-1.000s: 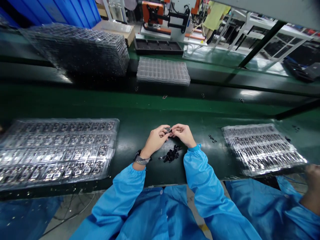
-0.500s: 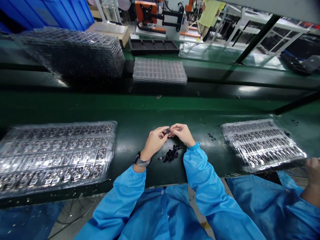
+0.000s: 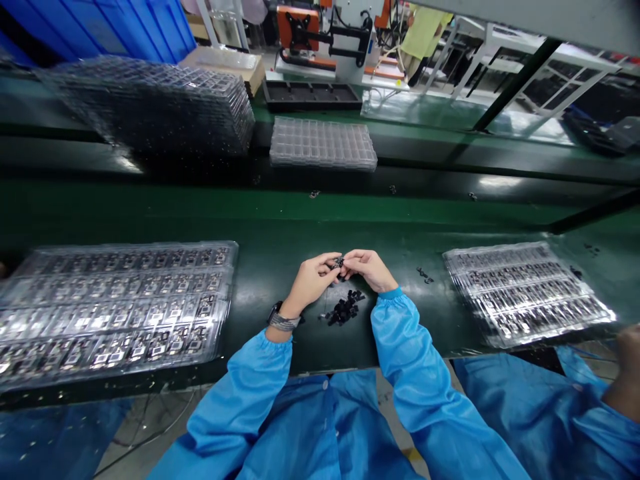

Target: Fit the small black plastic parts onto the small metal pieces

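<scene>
My left hand [image 3: 313,283] pinches a small circuit board [image 3: 339,262], dark with bright spots, between thumb and fingers. From the other side, the closed fingertips of my right hand [image 3: 369,268] meet it at its edge; whatever they grip is too small to make out. Just below both hands, a loose pile of small black parts [image 3: 345,308] lies on the green bench [image 3: 280,267]. To the left is a clear plastic tray [image 3: 227,300] with rows of small boards. Another clear tray [image 3: 453,260], also filled with rows of boards, lies to the right.
A few small dark pieces [image 3: 425,275] lie right of my hands. Along the back stand a tall stack of clear trays [image 3: 165,113], a lower stack [image 3: 323,143] and a black tray [image 3: 313,95]. A co-worker's hand [image 3: 629,363] is at the right edge.
Both hands stay together around the small board, with slight finger movement. The right hand has shifted a little to the right. The whole view has moved slightly.
</scene>
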Available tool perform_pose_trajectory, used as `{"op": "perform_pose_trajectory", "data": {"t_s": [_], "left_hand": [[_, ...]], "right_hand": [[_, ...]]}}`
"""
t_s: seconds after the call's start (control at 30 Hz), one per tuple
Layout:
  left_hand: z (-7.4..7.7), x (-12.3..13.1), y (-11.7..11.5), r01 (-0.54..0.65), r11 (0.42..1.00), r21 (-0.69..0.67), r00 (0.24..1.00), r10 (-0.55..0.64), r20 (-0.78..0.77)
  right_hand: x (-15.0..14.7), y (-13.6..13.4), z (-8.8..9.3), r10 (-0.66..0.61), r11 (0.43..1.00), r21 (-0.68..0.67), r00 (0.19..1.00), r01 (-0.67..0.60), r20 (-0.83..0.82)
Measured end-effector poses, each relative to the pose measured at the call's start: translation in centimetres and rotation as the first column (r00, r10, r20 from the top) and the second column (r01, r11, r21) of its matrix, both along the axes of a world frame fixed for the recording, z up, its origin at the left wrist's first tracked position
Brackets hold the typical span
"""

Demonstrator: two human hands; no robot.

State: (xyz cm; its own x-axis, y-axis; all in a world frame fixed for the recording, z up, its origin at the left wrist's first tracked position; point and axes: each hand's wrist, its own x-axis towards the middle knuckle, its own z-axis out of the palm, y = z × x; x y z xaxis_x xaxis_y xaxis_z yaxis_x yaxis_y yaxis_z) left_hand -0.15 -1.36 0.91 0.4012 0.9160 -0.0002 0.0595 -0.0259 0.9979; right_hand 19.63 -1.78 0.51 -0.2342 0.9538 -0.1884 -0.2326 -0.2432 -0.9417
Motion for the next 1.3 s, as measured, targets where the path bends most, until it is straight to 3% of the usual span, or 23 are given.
{"op": "perform_pose_trajectory", "data": {"t_s": [0.23, 0.5, 0.63, 0.7, 0.8, 0.87, 0.93, 1.13, 1.3], "left_hand": [[0.2, -0.2, 0.2, 0.095, 0.994, -0.049, 0.994, -0.093, 0.052], [-0.4, 0.1, 0.2, 0.077, 0.997, -0.001, 0.997, -0.077, -0.022], [0.0, -0.1, 0.3, 0.104, 0.986, -0.127, 0.984, -0.084, 0.159], [0.4, -0.7, 0.5, 0.153, 0.956, -0.248, 0.921, -0.048, 0.386], [1.3, -1.9, 0.6, 0.209, 0.905, -0.37, 0.702, 0.124, 0.702], [1.6, -2.6, 0.5, 0.201, 0.886, -0.417, 0.567, 0.242, 0.787], [1.8, -3.0, 0.4, 0.208, 0.87, -0.446, 0.487, 0.303, 0.819], [1.6, -3.2, -0.5, 0.242, 0.877, -0.415, 0.38, 0.308, 0.872], [1.7, -3.4, -1.1, 0.145, 0.911, -0.386, 0.398, 0.304, 0.866]], "right_hand": [[-0.4, 0.0, 0.2, 0.017, 1.0, -0.02, 0.999, -0.016, 0.03], [-1.3, 0.1, -0.3, -0.049, 0.998, 0.038, 0.987, 0.044, 0.151], [-1.6, 0.0, 0.2, -0.043, 0.998, 0.058, 0.989, 0.035, 0.138], [-1.5, 0.0, 0.6, -0.073, 0.996, 0.058, 0.994, 0.069, 0.078], [-1.1, 0.0, 0.9, -0.17, 0.985, 0.044, 0.985, 0.169, 0.003], [-0.9, 0.1, 0.6, -0.211, 0.977, 0.032, 0.978, 0.21, -0.001], [-0.8, 0.3, 0.2, -0.211, 0.977, 0.016, 0.977, 0.21, 0.018], [-0.9, 0.5, -0.5, -0.164, 0.986, 0.007, 0.986, 0.164, 0.038], [-0.9, 0.4, -0.7, -0.16, 0.987, 0.025, 0.986, 0.159, 0.047]]}}
